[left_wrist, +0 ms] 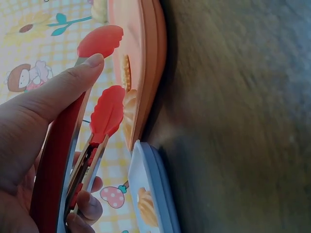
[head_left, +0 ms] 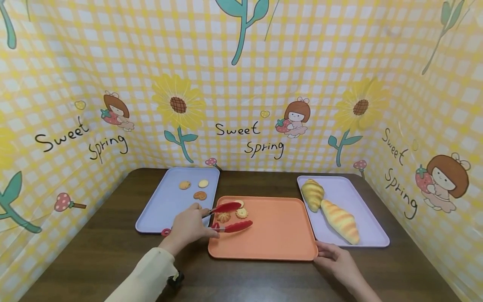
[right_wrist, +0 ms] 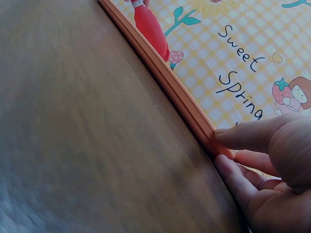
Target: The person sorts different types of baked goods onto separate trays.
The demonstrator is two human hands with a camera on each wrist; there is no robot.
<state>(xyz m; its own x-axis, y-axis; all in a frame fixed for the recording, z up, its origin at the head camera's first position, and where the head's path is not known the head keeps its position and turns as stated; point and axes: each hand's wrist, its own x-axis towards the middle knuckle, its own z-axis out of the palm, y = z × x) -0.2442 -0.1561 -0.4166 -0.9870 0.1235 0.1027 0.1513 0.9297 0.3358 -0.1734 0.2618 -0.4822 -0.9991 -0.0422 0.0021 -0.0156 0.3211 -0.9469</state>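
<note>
My left hand point(head_left: 189, 228) grips metal tongs point(left_wrist: 56, 160) with red tips, thumb along one arm and fingers round the other. The tips point(head_left: 238, 226) stand apart over the left side of an orange tray point(head_left: 271, 235). Near them on that tray lie a ridged cookie point(head_left: 224, 217), a round cookie point(head_left: 242, 214) and a pale one partly hidden by the upper tip. My right hand point(head_left: 339, 264) pinches the near right corner of the orange tray, as the right wrist view also shows; its thumb point(right_wrist: 243, 136) is on the rim.
A pale blue tray point(head_left: 158, 214) at the left holds a speckled cookie point(head_left: 184, 185), a pale round cookie point(head_left: 203, 183) and a brown twisted cookie point(head_left: 200, 195). The lilac tray point(head_left: 371, 226) at the right carries a croissant point(head_left: 312, 194) and a longer bread point(head_left: 341, 221). Checked cloth surrounds the dark table.
</note>
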